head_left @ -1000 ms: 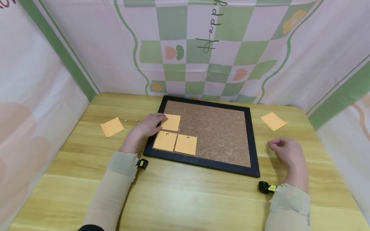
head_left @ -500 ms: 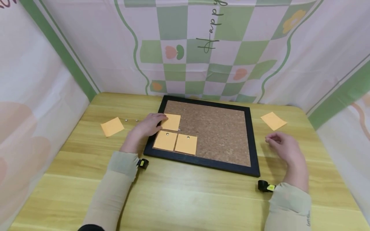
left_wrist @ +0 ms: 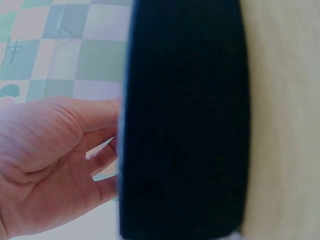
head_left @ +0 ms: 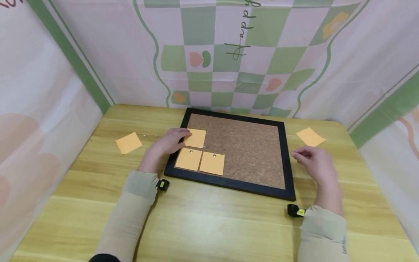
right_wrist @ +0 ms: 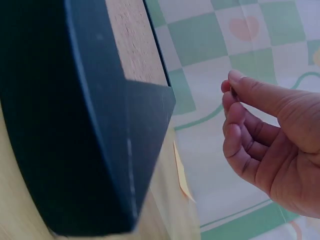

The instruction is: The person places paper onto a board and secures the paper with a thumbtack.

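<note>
In the head view, a framed cork board lies on the table. My left hand rests its fingers on an orange sticky note at the board's left side, holding it flat. Below it, two more orange notes lie side by side, each with a silver thumbtack near its top edge. My right hand hovers beside the board's right frame. In the right wrist view its thumb and index finger pinch a tiny dark thumbtack, mostly hidden. In the left wrist view the black frame hides the left fingertips.
Loose orange notes lie on the table, one at the left and one at the right. Two silver thumbtacks sit left of the board. A patterned cloth hangs behind the table.
My right hand has moved left, closer to the board's right frame, with its fingertips still pinched together. The left hand stays on the upper-left note.
</note>
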`<state>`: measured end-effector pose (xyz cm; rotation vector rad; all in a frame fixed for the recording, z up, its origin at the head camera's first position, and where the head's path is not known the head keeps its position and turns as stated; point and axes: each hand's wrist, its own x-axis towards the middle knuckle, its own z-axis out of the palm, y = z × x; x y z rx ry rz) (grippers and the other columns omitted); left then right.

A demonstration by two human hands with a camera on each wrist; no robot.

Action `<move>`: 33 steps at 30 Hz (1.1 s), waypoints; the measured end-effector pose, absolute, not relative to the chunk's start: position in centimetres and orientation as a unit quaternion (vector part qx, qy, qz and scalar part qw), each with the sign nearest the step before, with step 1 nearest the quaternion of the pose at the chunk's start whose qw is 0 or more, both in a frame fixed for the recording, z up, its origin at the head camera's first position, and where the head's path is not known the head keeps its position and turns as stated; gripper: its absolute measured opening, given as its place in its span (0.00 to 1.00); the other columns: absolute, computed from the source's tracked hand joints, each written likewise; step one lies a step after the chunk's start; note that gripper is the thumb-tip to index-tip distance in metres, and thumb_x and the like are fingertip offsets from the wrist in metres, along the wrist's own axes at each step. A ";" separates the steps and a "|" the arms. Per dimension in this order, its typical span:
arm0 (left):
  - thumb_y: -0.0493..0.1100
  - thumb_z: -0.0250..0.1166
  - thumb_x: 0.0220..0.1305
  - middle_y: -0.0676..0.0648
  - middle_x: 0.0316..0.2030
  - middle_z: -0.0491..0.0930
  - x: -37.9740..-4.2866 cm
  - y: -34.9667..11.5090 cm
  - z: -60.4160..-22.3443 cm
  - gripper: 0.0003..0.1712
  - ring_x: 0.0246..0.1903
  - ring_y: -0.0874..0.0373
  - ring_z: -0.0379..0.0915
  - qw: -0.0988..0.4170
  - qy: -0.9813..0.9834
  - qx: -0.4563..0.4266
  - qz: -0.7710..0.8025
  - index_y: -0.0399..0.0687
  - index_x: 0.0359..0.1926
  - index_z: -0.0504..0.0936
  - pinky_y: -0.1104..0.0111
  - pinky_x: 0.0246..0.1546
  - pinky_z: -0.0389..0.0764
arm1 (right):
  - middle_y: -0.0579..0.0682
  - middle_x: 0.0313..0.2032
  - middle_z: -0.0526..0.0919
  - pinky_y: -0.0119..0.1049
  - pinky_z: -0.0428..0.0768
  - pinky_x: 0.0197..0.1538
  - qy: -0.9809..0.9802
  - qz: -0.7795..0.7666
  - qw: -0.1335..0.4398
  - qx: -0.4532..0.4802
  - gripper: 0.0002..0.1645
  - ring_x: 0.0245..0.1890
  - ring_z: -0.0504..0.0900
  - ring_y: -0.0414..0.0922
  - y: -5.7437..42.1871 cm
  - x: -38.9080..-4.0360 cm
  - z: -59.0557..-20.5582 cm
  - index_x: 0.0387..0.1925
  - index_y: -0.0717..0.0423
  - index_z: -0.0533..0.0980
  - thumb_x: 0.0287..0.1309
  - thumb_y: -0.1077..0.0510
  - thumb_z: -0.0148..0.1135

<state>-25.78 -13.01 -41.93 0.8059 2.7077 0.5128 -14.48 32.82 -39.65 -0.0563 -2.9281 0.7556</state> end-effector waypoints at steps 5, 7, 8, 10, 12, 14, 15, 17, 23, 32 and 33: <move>0.39 0.55 0.75 0.37 0.75 0.60 -25.9 -13.0 -42.1 0.28 0.74 0.38 0.53 0.135 0.934 0.278 0.176 0.41 0.73 0.65 0.48 0.75 0.58 | 0.59 0.36 0.89 0.28 0.73 0.30 -0.963 0.257 0.077 -0.036 0.19 0.26 0.74 0.27 31.9 -14.8 -39.5 0.43 0.58 0.85 0.67 0.47 0.63; 0.39 0.54 0.75 0.37 0.75 0.59 -26.0 -13.0 -42.2 0.28 0.75 0.38 0.52 0.137 0.935 0.276 0.178 0.41 0.73 0.65 0.48 0.75 0.58 | 0.59 0.35 0.89 0.25 0.73 0.31 -0.960 0.266 0.081 -0.035 0.19 0.26 0.74 0.25 31.4 -14.9 -39.3 0.43 0.58 0.86 0.66 0.46 0.64; 0.39 0.54 0.75 0.38 0.75 0.59 -26.0 -13.1 -42.1 0.28 0.75 0.38 0.52 0.138 0.935 0.275 0.179 0.41 0.73 0.65 0.48 0.75 0.58 | 0.59 0.36 0.89 0.23 0.73 0.31 -0.958 0.272 0.081 -0.033 0.19 0.26 0.74 0.23 31.1 -15.0 -39.2 0.43 0.58 0.86 0.66 0.47 0.64; 0.39 0.55 0.75 0.38 0.75 0.59 -26.0 -13.0 -42.1 0.28 0.75 0.38 0.51 0.142 0.935 0.271 0.182 0.42 0.73 0.65 0.49 0.75 0.57 | 0.59 0.36 0.90 0.19 0.73 0.32 -0.955 0.285 0.080 -0.029 0.18 0.26 0.74 0.20 30.5 -15.1 -39.0 0.43 0.59 0.86 0.67 0.48 0.63; 0.40 0.55 0.75 0.39 0.75 0.58 -26.0 -13.0 -42.0 0.28 0.75 0.38 0.51 0.145 0.935 0.268 0.182 0.42 0.73 0.64 0.49 0.75 0.57 | 0.59 0.36 0.90 0.17 0.73 0.32 -0.952 0.297 0.074 -0.023 0.18 0.26 0.75 0.20 29.9 -15.2 -38.8 0.44 0.61 0.86 0.68 0.49 0.62; 0.40 0.55 0.75 0.39 0.76 0.58 -26.1 -13.0 -42.0 0.29 0.76 0.39 0.50 0.148 0.935 0.264 0.182 0.43 0.74 0.64 0.50 0.76 0.57 | 0.59 0.36 0.90 0.15 0.72 0.33 -0.950 0.303 0.065 -0.018 0.18 0.27 0.78 0.21 29.1 -15.2 -38.6 0.44 0.61 0.85 0.69 0.50 0.61; 0.40 0.55 0.75 0.39 0.76 0.58 -26.1 -13.0 -42.0 0.29 0.76 0.39 0.50 0.149 0.936 0.264 0.180 0.44 0.74 0.64 0.50 0.76 0.57 | 0.59 0.36 0.90 0.15 0.72 0.33 -0.951 0.302 0.062 -0.012 0.17 0.28 0.80 0.24 28.7 -15.2 -38.5 0.44 0.61 0.85 0.69 0.51 0.60; 0.40 0.55 0.75 0.39 0.76 0.58 -26.1 -13.0 -42.0 0.29 0.76 0.39 0.50 0.149 0.936 0.266 0.177 0.44 0.74 0.64 0.50 0.76 0.58 | 0.59 0.36 0.90 0.16 0.73 0.33 -0.952 0.302 0.051 0.001 0.16 0.30 0.84 0.32 27.9 -15.3 -38.5 0.44 0.62 0.85 0.70 0.53 0.60; 0.40 0.54 0.76 0.39 0.76 0.57 -26.2 -12.9 -42.1 0.29 0.76 0.39 0.50 0.148 0.936 0.267 0.174 0.43 0.74 0.63 0.49 0.76 0.57 | 0.58 0.37 0.90 0.33 0.82 0.37 -0.956 0.287 0.020 0.062 0.12 0.36 0.87 0.48 24.3 -16.4 -38.6 0.42 0.63 0.86 0.68 0.58 0.62; 0.40 0.54 0.75 0.39 0.75 0.58 -26.2 -13.1 -42.3 0.29 0.75 0.39 0.51 0.144 0.937 0.269 0.170 0.43 0.74 0.63 0.49 0.75 0.58 | 0.53 0.32 0.90 0.41 0.80 0.39 -0.961 0.246 -0.032 0.127 0.11 0.30 0.82 0.43 19.3 -19.0 -38.1 0.40 0.59 0.87 0.68 0.59 0.61; 0.40 0.54 0.75 0.39 0.75 0.58 -26.2 -13.1 -42.3 0.29 0.75 0.39 0.51 0.144 0.937 0.269 0.170 0.43 0.74 0.63 0.50 0.75 0.58 | 0.52 0.32 0.90 0.40 0.80 0.37 -0.960 0.243 -0.033 0.134 0.10 0.30 0.82 0.43 18.8 -19.3 -38.1 0.40 0.59 0.87 0.68 0.59 0.61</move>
